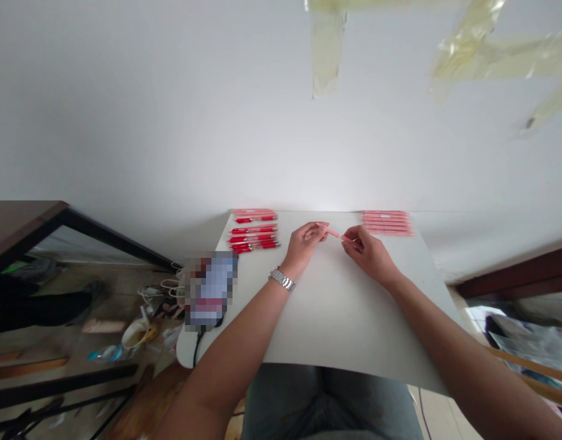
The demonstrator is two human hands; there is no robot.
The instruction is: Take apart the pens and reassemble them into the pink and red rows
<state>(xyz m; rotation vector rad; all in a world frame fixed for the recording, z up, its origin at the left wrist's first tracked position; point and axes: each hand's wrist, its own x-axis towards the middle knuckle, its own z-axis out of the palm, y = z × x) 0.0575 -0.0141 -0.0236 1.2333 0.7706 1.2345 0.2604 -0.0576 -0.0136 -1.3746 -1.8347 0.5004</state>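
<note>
Phone (pixel 210 290) at left edge of desk (pixel 336 318); red pens (pixel 255 232) near far-left corner. Left hand (pixel 306 241) and right hand (pixel 370 252) each pinch one end of pink pen (pixel 334 233) over the far middle; pink stack (pixel 387 223) at far right. Risk: a loose pinch could let the pen slip and roll off.

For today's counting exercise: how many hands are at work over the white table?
2. The left hand, watch on its wrist, and the right hand meet at the table's far middle, both holding one pink pen.
</note>
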